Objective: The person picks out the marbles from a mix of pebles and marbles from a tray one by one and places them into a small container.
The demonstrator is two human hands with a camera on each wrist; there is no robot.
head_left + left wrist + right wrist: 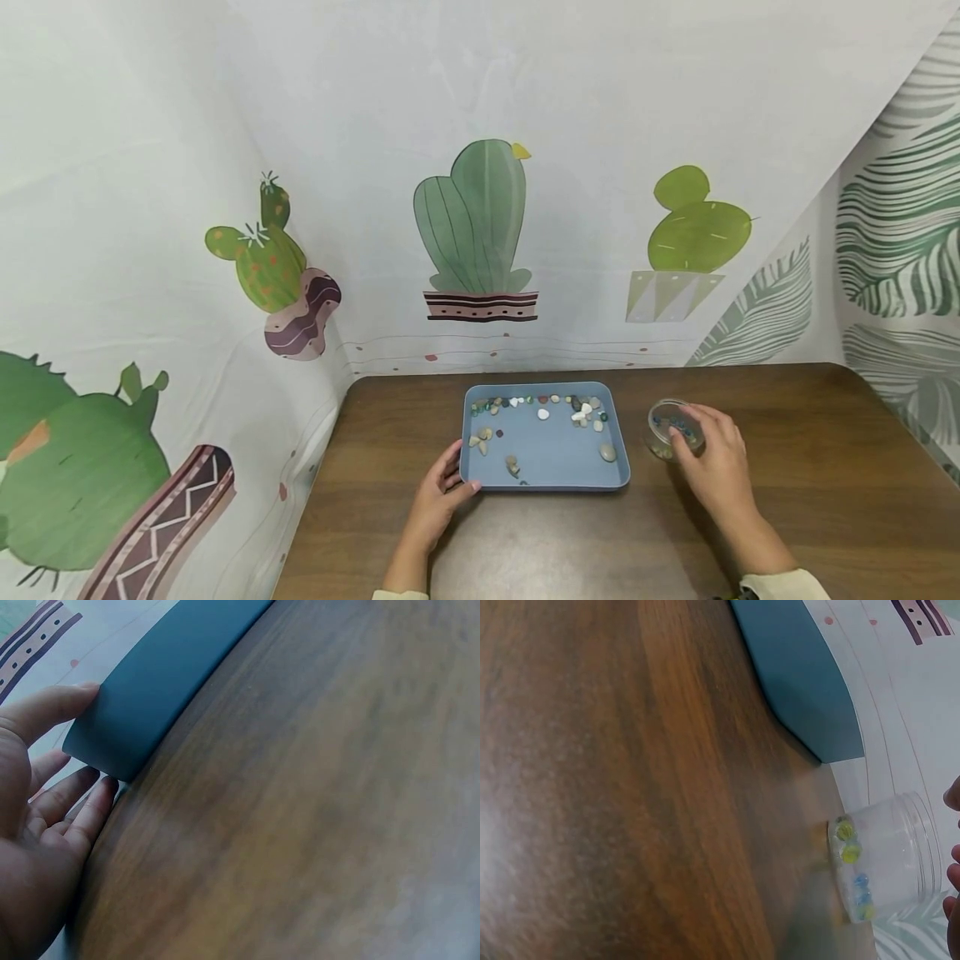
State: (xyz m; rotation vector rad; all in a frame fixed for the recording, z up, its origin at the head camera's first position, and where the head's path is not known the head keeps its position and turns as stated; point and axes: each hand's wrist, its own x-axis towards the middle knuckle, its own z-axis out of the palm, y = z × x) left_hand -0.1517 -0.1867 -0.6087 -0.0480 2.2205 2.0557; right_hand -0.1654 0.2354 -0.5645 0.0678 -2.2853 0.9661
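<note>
A blue tray [555,462] lies on the table with several small stones on it. My left hand [442,497] grips its near left corner. In the left wrist view the thumb [64,705] sits at the tray's upper edge and the other fingers bend against its lower side. To the right of the tray stands a clear round jar [881,851] without a lid, with yellow-green and blue marbles [850,853] at its bottom. Over the jar's mouth is my right hand [716,454], its thumb and fingers spread apart with nothing visible between them.
White pebbles [581,413] and darker stones crowd the tray's far side; a larger grey stone [607,452] lies near its right wall. The brown wooden table [825,467] meets a cactus-printed cloth [577,250] at the back.
</note>
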